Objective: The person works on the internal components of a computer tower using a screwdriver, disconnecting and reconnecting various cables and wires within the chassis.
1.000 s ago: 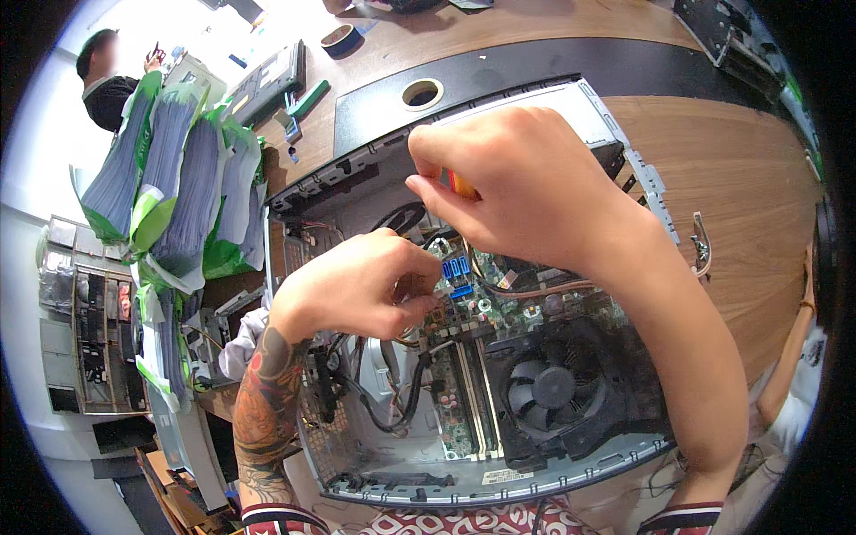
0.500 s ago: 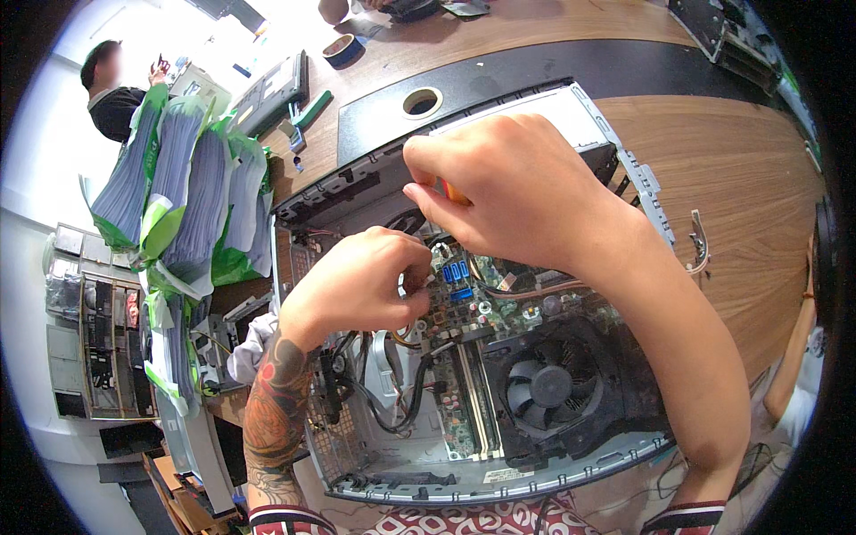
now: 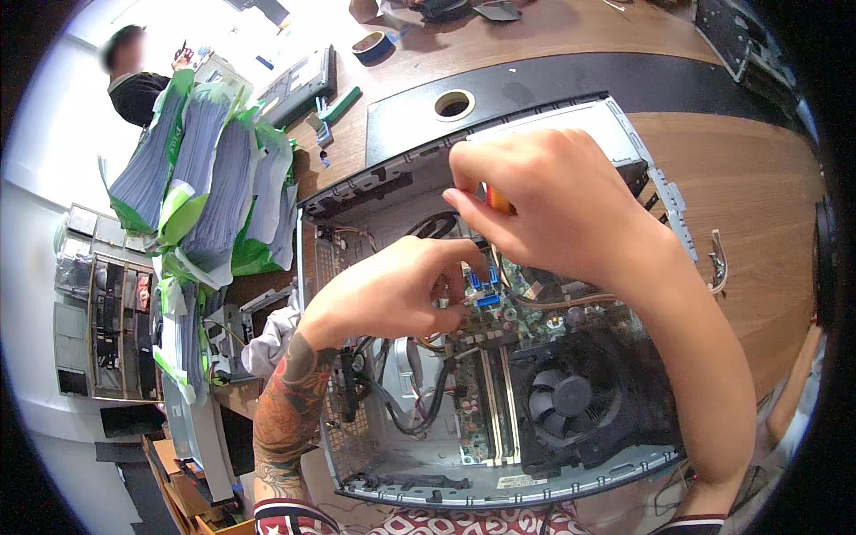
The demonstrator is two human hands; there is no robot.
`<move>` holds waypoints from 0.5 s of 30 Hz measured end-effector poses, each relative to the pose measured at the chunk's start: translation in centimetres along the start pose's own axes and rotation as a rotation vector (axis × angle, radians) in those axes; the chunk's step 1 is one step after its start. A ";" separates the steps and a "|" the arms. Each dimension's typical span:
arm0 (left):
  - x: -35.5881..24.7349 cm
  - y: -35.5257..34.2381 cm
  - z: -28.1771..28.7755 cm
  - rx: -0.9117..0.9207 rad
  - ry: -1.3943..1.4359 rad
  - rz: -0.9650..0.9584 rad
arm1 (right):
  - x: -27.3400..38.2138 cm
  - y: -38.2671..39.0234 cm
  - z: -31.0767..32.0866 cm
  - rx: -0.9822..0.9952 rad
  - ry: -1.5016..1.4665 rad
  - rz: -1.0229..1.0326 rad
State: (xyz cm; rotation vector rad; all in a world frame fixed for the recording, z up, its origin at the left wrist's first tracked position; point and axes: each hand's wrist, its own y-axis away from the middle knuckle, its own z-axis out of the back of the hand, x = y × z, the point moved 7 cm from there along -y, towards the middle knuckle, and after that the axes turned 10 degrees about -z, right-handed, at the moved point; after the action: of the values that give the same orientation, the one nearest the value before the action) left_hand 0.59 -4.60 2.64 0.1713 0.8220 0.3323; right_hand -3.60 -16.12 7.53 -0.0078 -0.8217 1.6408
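The open desktop computer case (image 3: 410, 502) lies in front of me, its motherboard (image 3: 473, 419) and black cooling fan (image 3: 571, 406) exposed. My left hand (image 3: 401, 283) reaches in over the board with thumb and forefinger apart, the fingertips at the blue connectors (image 3: 487, 300); I see nothing held in it. My right hand (image 3: 557, 192) is closed above the far part of the case, around a small orange and red thing (image 3: 499, 201), mostly covered by the fingers. Black cables (image 3: 392, 415) curl inside the case left of the board.
A roll of tape (image 3: 455, 105) sits on a black panel beyond the case. Green-edged paper stacks (image 3: 214, 178) stand at left, near a person in black (image 3: 138, 96). Green-handled pliers (image 3: 339, 104) and a blue tape roll (image 3: 372, 47) lie farther back. A loose cable (image 3: 717, 263) is at right.
The whole view has shifted, so the case appears farther right. My left fingers have moved forward over the blue connectors. My right hand still grips the orange and red thing.
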 end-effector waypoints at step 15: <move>0.9 -0.3 -0.5 -0.179 -0.178 -0.050 | 0.0 0.1 -0.5 0.000 -0.048 -0.005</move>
State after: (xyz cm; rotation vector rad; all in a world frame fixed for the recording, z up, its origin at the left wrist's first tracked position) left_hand 0.85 -4.52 1.57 0.0122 0.6164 0.3365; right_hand -3.44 -15.86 7.08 0.0339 -0.8572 1.6415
